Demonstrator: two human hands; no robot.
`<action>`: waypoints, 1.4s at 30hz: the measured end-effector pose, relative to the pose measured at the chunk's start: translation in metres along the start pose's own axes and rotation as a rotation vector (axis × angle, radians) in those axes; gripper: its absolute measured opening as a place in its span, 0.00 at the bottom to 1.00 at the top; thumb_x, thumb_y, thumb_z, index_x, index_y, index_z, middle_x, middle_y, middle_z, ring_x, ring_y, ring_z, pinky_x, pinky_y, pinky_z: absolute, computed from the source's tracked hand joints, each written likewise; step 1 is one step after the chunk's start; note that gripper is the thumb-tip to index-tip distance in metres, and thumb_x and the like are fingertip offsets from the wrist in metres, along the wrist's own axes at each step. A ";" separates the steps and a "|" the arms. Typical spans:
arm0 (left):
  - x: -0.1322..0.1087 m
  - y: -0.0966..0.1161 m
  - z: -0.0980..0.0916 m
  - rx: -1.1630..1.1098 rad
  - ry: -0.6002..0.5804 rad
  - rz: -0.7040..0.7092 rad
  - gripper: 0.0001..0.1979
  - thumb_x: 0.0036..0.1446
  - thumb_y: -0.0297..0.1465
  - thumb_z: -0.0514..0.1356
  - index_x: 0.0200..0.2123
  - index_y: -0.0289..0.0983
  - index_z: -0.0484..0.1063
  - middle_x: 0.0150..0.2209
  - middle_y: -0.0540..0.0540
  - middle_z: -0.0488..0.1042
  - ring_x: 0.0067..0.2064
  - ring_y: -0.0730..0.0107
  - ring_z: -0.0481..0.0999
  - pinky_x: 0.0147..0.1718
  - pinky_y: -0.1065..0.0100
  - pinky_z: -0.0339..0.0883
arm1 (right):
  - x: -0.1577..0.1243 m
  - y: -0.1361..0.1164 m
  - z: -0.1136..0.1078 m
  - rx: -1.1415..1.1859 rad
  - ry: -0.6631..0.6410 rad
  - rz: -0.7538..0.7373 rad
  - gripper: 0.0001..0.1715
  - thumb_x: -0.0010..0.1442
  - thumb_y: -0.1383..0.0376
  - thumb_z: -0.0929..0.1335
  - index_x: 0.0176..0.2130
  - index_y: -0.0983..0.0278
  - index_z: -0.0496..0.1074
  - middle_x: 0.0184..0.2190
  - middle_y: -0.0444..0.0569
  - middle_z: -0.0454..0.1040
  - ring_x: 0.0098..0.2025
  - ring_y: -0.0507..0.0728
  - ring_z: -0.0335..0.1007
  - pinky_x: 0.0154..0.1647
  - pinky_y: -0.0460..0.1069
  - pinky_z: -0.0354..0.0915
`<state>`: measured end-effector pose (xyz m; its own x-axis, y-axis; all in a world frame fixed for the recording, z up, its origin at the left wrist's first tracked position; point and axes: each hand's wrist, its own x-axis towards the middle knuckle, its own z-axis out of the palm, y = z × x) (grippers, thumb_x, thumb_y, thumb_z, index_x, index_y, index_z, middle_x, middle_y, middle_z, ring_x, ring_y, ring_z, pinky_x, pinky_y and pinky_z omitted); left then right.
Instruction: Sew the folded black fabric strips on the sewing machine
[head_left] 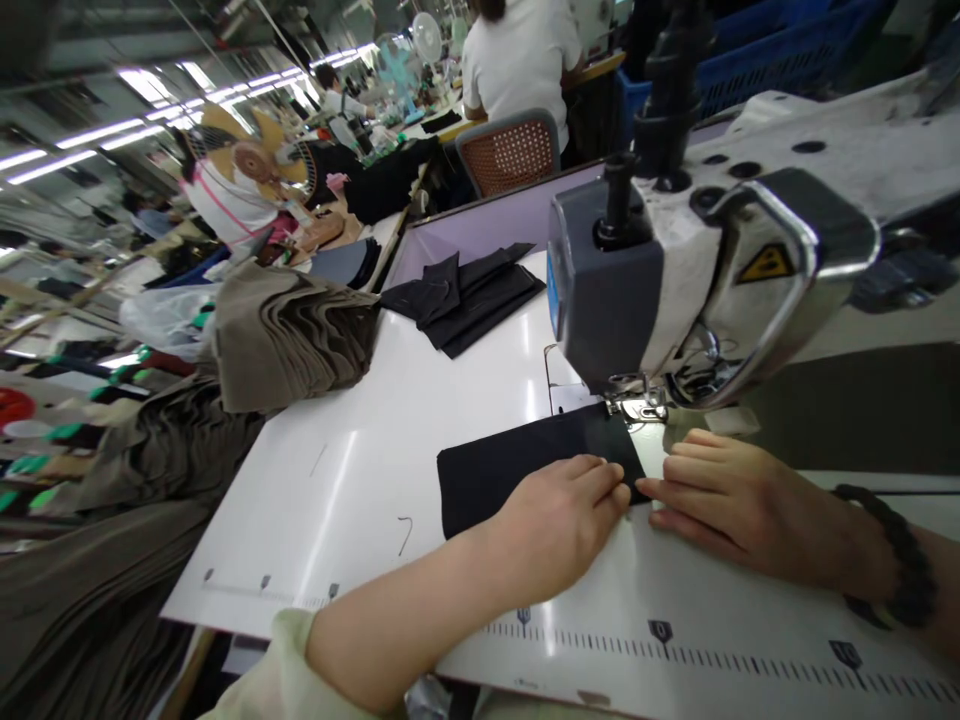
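A black fabric piece point(517, 462) lies flat on the white sewing table point(360, 470), its far right corner under the presser foot point(637, 408) of the sewing machine point(720, 240). My left hand point(559, 520) rests flat on the fabric's right end, fingers stretched out and pressing it down. My right hand point(727, 500) lies just right of it, fingers extended, their tips touching the fabric's right edge. A dark bead bracelet point(896, 560) circles my right wrist.
A stack of black fabric pieces point(465, 295) lies at the table's far side. Piles of olive-brown fabric point(292, 335) sit to the left and hang off the edge. A ruler scale point(675, 640) marks the near edge. Another person point(521, 60) sits ahead by a chair point(510, 150).
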<state>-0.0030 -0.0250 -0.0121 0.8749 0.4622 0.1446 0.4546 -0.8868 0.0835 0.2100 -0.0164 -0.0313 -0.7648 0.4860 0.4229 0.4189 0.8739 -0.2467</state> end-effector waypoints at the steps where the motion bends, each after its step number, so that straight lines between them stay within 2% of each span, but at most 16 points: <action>1: 0.000 0.000 0.000 -0.017 -0.002 0.002 0.14 0.63 0.25 0.45 0.44 0.26 0.69 0.45 0.39 0.72 0.48 0.66 0.70 0.53 0.66 0.64 | 0.000 -0.001 0.000 0.005 0.005 -0.007 0.14 0.64 0.65 0.60 0.35 0.67 0.71 0.23 0.45 0.64 0.27 0.52 0.58 0.29 0.49 0.54; 12: -0.001 -0.006 0.007 -0.027 0.027 -0.016 0.17 0.63 0.24 0.43 0.46 0.23 0.67 0.49 0.37 0.71 0.52 0.63 0.69 0.56 0.65 0.61 | -0.001 0.000 0.006 -0.058 0.022 0.008 0.12 0.64 0.67 0.61 0.33 0.68 0.70 0.23 0.44 0.64 0.27 0.52 0.57 0.29 0.50 0.52; 20: 0.006 -0.026 0.009 -0.013 0.008 -0.048 0.15 0.62 0.25 0.48 0.47 0.24 0.66 0.49 0.36 0.69 0.54 0.63 0.67 0.56 0.65 0.61 | 0.000 0.008 0.013 -0.222 0.009 0.104 0.15 0.65 0.64 0.58 0.40 0.68 0.71 0.27 0.47 0.68 0.30 0.54 0.65 0.36 0.51 0.57; 25: 0.016 -0.038 0.007 -0.027 -0.021 -0.033 0.14 0.60 0.24 0.50 0.47 0.22 0.67 0.48 0.35 0.70 0.55 0.62 0.66 0.59 0.66 0.56 | -0.003 0.014 0.023 -0.231 0.015 0.207 0.17 0.64 0.63 0.60 0.48 0.69 0.68 0.29 0.48 0.72 0.31 0.54 0.67 0.35 0.50 0.60; 31: 0.023 -0.052 0.010 -0.033 0.029 -0.086 0.12 0.62 0.24 0.48 0.43 0.27 0.68 0.46 0.38 0.70 0.50 0.63 0.69 0.50 0.66 0.66 | -0.007 0.017 0.029 -0.259 -0.028 0.267 0.18 0.64 0.61 0.60 0.49 0.67 0.68 0.32 0.51 0.74 0.36 0.57 0.69 0.38 0.51 0.63; 37: 0.028 -0.060 0.014 0.005 0.099 -0.101 0.12 0.62 0.24 0.47 0.41 0.27 0.69 0.38 0.41 0.72 0.45 0.63 0.72 0.46 0.66 0.68 | -0.006 0.016 0.026 -0.298 -0.019 0.249 0.18 0.64 0.60 0.58 0.47 0.64 0.70 0.34 0.51 0.74 0.35 0.57 0.69 0.36 0.52 0.63; 42: 0.028 -0.056 0.012 0.013 0.040 -0.118 0.11 0.62 0.24 0.48 0.40 0.27 0.69 0.38 0.39 0.72 0.47 0.62 0.71 0.45 0.66 0.68 | -0.003 0.015 0.024 -0.321 -0.008 0.241 0.19 0.64 0.59 0.58 0.47 0.65 0.70 0.37 0.54 0.73 0.36 0.58 0.69 0.35 0.52 0.63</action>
<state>-0.0024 0.0374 -0.0242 0.8080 0.5629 0.1741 0.5562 -0.8262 0.0898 0.2069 -0.0056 -0.0575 -0.6291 0.6787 0.3790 0.7174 0.6946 -0.0529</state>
